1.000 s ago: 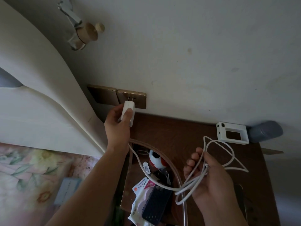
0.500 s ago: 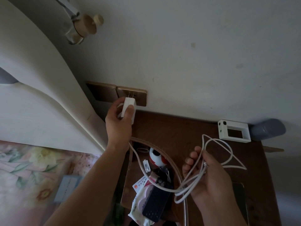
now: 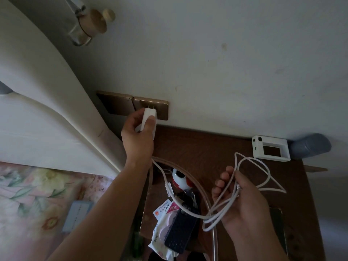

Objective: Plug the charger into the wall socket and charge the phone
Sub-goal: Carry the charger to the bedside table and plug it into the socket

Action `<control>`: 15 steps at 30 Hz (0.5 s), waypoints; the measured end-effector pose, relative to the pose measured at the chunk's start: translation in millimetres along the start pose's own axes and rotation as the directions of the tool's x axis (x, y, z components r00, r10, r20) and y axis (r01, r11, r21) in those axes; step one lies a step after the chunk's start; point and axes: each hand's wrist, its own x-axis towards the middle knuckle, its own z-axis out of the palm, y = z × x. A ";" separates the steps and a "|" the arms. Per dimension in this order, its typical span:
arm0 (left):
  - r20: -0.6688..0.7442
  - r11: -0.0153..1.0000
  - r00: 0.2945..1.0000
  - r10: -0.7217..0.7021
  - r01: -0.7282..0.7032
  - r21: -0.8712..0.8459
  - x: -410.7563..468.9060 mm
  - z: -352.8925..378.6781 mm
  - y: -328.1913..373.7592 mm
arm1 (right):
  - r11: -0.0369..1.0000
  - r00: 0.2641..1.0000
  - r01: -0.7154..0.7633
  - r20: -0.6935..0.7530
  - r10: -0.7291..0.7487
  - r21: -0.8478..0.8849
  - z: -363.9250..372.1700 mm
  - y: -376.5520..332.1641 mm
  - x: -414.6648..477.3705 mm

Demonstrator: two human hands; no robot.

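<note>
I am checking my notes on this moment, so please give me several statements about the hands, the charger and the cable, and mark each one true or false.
1. The left hand holds the white charger at the gold wall socket. True.
2. The charger is fully pushed in, with no prongs showing. False: two prongs still show between the charger and the socket.
3. The right hand holds loops of the white cable. True.
4. The right hand is holding the phone. False: it holds only cable.
5. A white rectangular frame stands on the wooden bedside table against the wall. True.
6. The cable is cut off from the charger's side. False: it runs from the left hand to the right.
</note>
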 end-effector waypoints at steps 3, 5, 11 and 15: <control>-0.017 1.000 1.000 0.005 -0.005 -0.001 2.0 2.2 1.2 | 1.000 1.000 -0.008 -0.012 0.008 0.007 0.5 2.1 -0.3; -0.030 1.000 0.999 -0.014 0.014 0.000 6.3 4.7 3.5 | 1.000 1.000 -0.010 -0.014 0.011 0.018 0.5 3.1 -0.8; -0.043 1.000 0.999 -0.014 0.015 0.006 12.2 7.4 4.1 | 0.999 1.000 -0.016 -0.012 0.016 0.035 0.8 0.0 1.9; -0.041 1.000 0.999 -0.024 0.024 -0.010 14.9 7.8 5.4 | 0.998 1.000 -0.010 0.001 0.010 0.055 0.7 -1.3 3.7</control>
